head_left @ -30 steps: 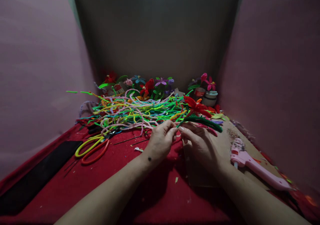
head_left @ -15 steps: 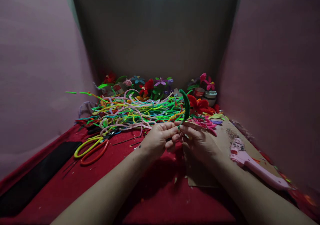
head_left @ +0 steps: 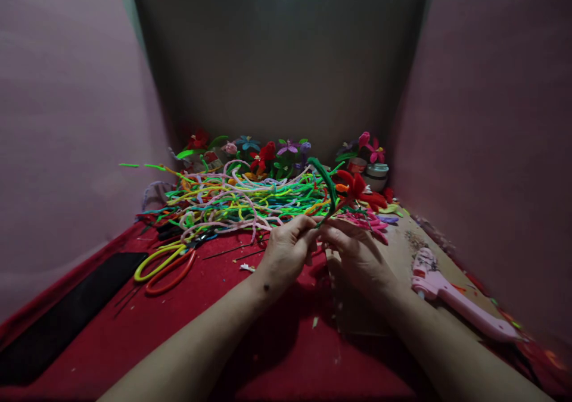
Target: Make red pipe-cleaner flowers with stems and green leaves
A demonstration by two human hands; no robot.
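My left hand (head_left: 288, 248) is closed, its thumb and fingers pinching the base of a dark green pipe-cleaner leaf (head_left: 328, 180) and a thin stem. Right beside it, my right hand (head_left: 357, 250) pinches the same spot, fingertips nearly touching the left ones. The leaf arches up and leans left. From the pinched stem a red pipe-cleaner flower (head_left: 356, 186) tilts away to the upper right. The stem's lower end is hidden by my fingers.
A heap of colourful pipe cleaners (head_left: 250, 196) lies behind my hands, with finished flowers (head_left: 268, 152) at the back. Scissors (head_left: 167, 265) and a black strip (head_left: 75, 312) are left. A pink glue gun (head_left: 465, 307) rests right, by cardboard (head_left: 397, 259) on red cloth (head_left: 187, 342).
The green leaf has tipped further left, and the red flower has shifted and turned, showing its stem. My left hand has rolled over slightly, fingers now tucked under.
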